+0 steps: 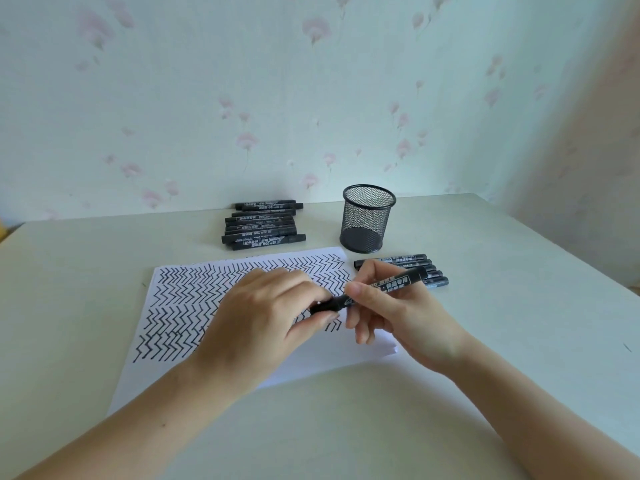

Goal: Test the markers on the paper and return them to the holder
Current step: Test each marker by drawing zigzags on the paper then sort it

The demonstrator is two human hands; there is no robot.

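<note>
A black marker (388,285) lies slanted between both hands above the white paper (332,355), which is covered with rows of black zigzag lines. My right hand (391,313) grips the marker's barrel. My left hand (263,317) pinches the marker's cap end; I cannot tell whether the cap is on or coming off. The black mesh holder (367,218) stands upright behind the paper and looks empty. A pile of several black markers (263,225) lies left of the holder. A second row of markers (429,271) lies just right of the paper, behind my right hand.
The pale table (519,306) meets a floral-papered wall at the back. Its right edge runs diagonally at the far right. My forearms cross the near part of the table.
</note>
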